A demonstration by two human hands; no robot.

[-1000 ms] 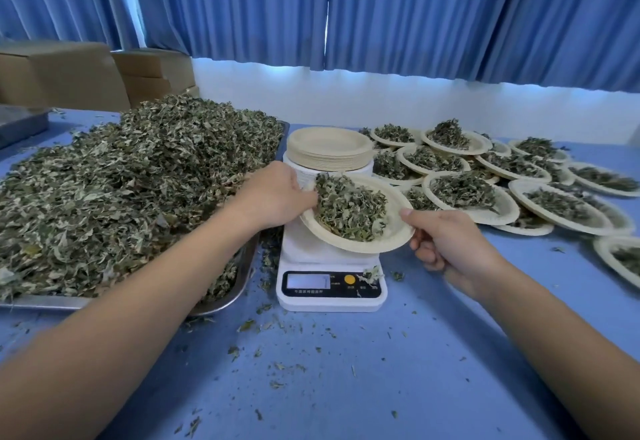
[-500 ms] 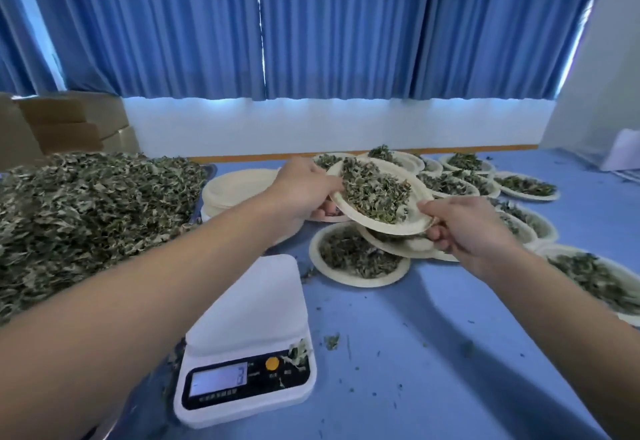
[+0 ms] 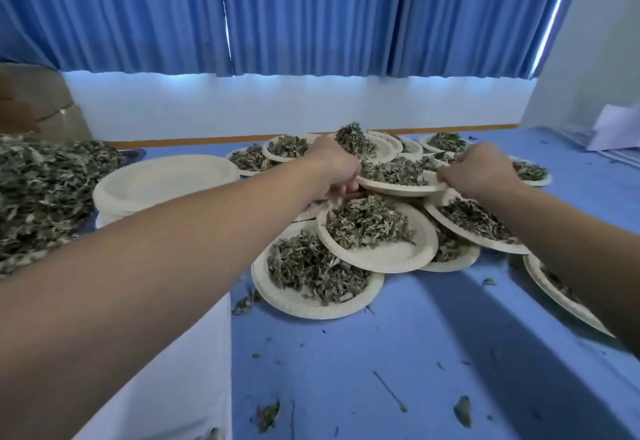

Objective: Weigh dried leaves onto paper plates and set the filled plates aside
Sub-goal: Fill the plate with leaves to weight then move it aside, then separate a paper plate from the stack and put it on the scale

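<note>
Two hands grip 1 leaf-filled plate (image 3: 398,187), fingers curled: left hand (image 3: 335,170) at left rim, right hand (image 3: 479,172) at right rim, above other filled plates (image 3: 381,259).

Your counter (image 3: 433,353) is plain mid-blue, speckled here and there with dark green. The raised plate (image 3: 398,191) is cream with a finely ribbed rim, as are the filled plates (image 3: 381,259) below it and the stack of empty plates (image 3: 166,179). The dried leaves (image 3: 363,223) are mottled olive and grey-green with pale flecks. Ahead of you, the curtains (image 3: 311,13) are blue in vertical folds, the wall (image 3: 277,107) is white, and what looks like a cardboard box (image 3: 59,113) is brown.
</note>
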